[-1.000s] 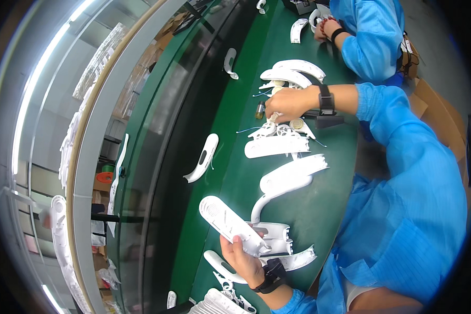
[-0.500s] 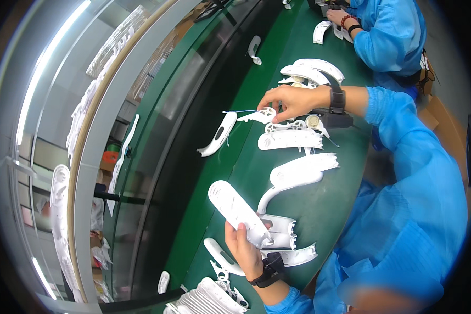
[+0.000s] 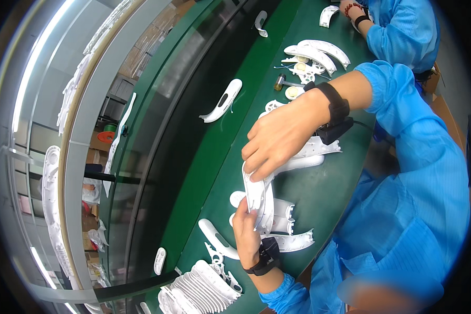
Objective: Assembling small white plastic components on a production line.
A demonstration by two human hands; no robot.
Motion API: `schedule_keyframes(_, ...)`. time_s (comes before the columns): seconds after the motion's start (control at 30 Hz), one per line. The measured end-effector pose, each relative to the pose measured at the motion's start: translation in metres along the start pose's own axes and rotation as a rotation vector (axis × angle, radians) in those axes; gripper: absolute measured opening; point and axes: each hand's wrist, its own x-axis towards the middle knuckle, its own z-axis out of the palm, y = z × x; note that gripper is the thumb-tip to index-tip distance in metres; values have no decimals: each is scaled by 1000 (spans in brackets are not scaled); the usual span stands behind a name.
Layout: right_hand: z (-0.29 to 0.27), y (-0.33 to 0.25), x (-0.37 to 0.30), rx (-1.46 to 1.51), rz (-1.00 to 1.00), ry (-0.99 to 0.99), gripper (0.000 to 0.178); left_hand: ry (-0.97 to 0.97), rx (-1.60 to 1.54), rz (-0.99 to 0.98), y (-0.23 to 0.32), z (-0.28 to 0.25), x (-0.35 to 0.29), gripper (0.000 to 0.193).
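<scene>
A long white curved plastic shell [image 3: 257,201] is held above the table, its ribbed inner side turned partly up. My left hand [image 3: 245,230] grips its lower end, thumb along the edge. My right hand [image 3: 282,137] bends over the upper end with fingers closed on it; whether a smaller part sits under those fingers is hidden. Beneath the held shell lie more white shells [image 3: 285,212]. Just beyond my right hand, a white ring-shaped part [image 3: 272,106] is partly covered. Near my left wrist rests a slotted white shell [image 3: 214,238] beside a white bracket [image 3: 217,256].
A row of nested white shells [image 3: 199,290] stands at the near left. Farther off lie a slotted shell [image 3: 225,99], a small hammer [image 3: 280,82] and stacked curved shells [image 3: 319,52]. A co-worker's blue sleeve [image 3: 403,36] shows at the far right. A rail [image 3: 78,141] runs along the left.
My right hand has come from the small white parts to the upper end of the shell. The shell in my left hand has turned more upright. The view has shifted slightly.
</scene>
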Motion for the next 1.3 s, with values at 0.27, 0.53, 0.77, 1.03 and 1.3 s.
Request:
schedule_keyframes(0.27,-3,2,24,70,5,15,32,60,66,107,4,7,-4,40)
schedule_keyframes(0.53,-7,-1,24,123,59,28,34,157,258,196,3,14,-1,33)
schedule_keyframes(0.77,22,-8,-10,294,333,133,46,261,355,194,0,17,0,27)
schedule_keyframes(1.03,45,-25,0,155,467,217,48,332,498,291,7,25,-1,26)
schedule_keyframes(1.3,45,-25,-2,136,456,307,43,328,484,283,8,24,-2,27)
